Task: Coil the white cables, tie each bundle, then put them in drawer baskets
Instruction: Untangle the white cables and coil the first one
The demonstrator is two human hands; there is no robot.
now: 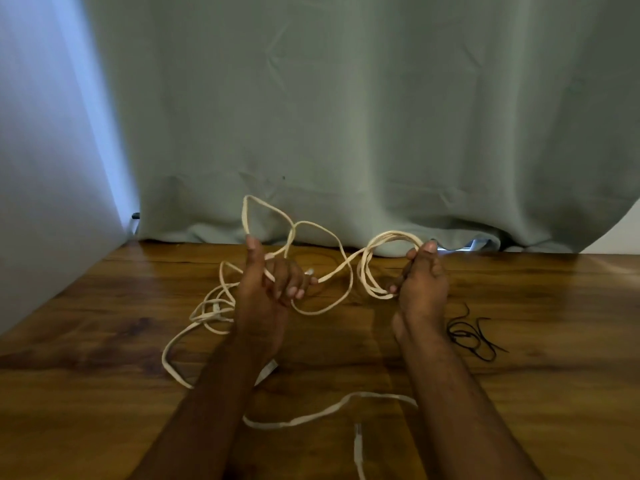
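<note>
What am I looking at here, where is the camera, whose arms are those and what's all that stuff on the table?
There is no machine: these are a person's two bare arms, seen from a wide-angle camera worn on their head, looking forward and down. That is why the arms reach in from the bottom edge.

The left hand grips a loose stretch of white cable, with loops rising above it. The right hand holds a small coil of the same cable, already wound into several turns.

More white cable lies slack on the wooden table, near the left forearm and across the front. A thin black cord lies tangled beside the right wrist. A grey-green curtain hangs behind the table. No drawer baskets are in view.
</note>
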